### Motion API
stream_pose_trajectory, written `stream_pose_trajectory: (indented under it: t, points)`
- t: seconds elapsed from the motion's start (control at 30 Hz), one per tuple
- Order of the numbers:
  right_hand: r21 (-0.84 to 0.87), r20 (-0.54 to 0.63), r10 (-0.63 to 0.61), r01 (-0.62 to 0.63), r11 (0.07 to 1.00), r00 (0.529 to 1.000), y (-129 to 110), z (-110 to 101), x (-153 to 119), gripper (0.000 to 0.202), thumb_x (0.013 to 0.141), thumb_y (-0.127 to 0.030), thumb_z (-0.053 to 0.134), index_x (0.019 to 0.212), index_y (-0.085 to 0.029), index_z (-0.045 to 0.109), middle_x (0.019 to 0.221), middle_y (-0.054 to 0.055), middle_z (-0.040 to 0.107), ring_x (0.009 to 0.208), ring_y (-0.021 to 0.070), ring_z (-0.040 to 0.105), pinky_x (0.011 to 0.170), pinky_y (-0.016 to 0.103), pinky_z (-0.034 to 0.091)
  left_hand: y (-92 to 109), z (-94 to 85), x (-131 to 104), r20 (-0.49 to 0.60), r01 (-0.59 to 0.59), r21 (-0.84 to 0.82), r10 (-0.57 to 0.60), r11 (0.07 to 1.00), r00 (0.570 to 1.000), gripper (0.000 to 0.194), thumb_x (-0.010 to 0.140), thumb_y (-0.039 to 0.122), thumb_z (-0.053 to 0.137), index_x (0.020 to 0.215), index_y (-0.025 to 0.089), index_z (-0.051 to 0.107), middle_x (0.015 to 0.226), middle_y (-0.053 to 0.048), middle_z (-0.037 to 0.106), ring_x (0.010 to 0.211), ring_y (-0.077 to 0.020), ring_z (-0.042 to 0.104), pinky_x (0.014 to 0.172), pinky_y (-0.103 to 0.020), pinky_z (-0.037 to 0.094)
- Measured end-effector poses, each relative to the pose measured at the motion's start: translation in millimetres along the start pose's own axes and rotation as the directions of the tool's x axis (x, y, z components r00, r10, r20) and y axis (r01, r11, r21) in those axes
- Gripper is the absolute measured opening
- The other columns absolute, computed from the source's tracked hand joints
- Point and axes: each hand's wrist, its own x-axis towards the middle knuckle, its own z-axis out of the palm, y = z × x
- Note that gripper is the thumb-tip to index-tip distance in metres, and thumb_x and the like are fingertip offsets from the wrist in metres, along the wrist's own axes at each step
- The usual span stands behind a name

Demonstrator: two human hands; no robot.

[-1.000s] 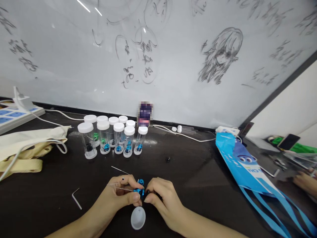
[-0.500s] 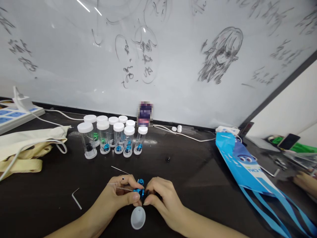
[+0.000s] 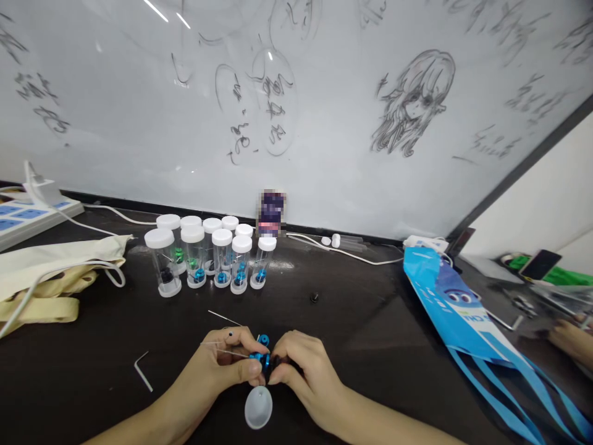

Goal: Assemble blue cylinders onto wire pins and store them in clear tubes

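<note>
My left hand (image 3: 227,364) is closed, with thumb and fingers pinching a small blue metal part (image 3: 260,358) that has a thin metal rod through it. Facing it, my right hand (image 3: 303,364) pinches a small black piece (image 3: 276,363) against the blue part's right side; its exact kind is partly hidden by the fingers. Just below both hands hangs or lies a whitish translucent oval piece (image 3: 258,408); I cannot tell whether it is attached. On the dark table a hex key (image 3: 143,371) lies left of my left hand, and a thin metal rod (image 3: 224,317) lies beyond it.
Several clear tubes with white caps (image 3: 222,256) stand behind my hands, holding blue, green and black parts. A small black part (image 3: 314,298) lies alone. A blue bag (image 3: 458,309) is at right, a cream cloth bag (image 3: 60,259) and power strip (image 3: 37,216) at left. Another person's hand (image 3: 572,340) shows at far right.
Almost nothing differs. My hands keep the same hold at the same spot, with at most a slight shift of the black piece in my right fingers.
</note>
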Motion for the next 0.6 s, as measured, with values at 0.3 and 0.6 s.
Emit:
stream_pose_trajectory:
  t: [0.3,0.6]
  points:
    - [-0.052,0.055,-0.052,0.055,0.997,0.997,1.1,-0.8,2.9,0.049,0.103,-0.044,0.035,0.066,-0.018,0.056,0.064,0.0,0.059,0.06,0.0132,0.055,0.064,0.025,0.041,-0.6,0.7,-0.9,0.022,0.005,0.005,-0.006,1.0,1.0,0.016,0.067,0.025,0.084,0.076,0.017,0.073,0.061,0.0,0.071,0.058,-0.0125,0.064,0.061,-0.022,0.047]
    - [0.043,-0.047,0.013,-0.011,0.999,0.999,3.7,3.2,-0.3,0.024,0.088,-0.039,0.066,0.079,-0.018,0.058,0.076,0.001,0.06,0.069,0.0155,0.055,0.065,0.026,0.042,-0.9,-0.5,2.2,-0.02,-0.007,-0.005,0.007,1.0,1.0,0.015,0.068,0.024,0.083,0.078,0.018,0.074,0.063,0.001,0.071,0.061,-0.0126,0.062,0.064,-0.023,0.046]
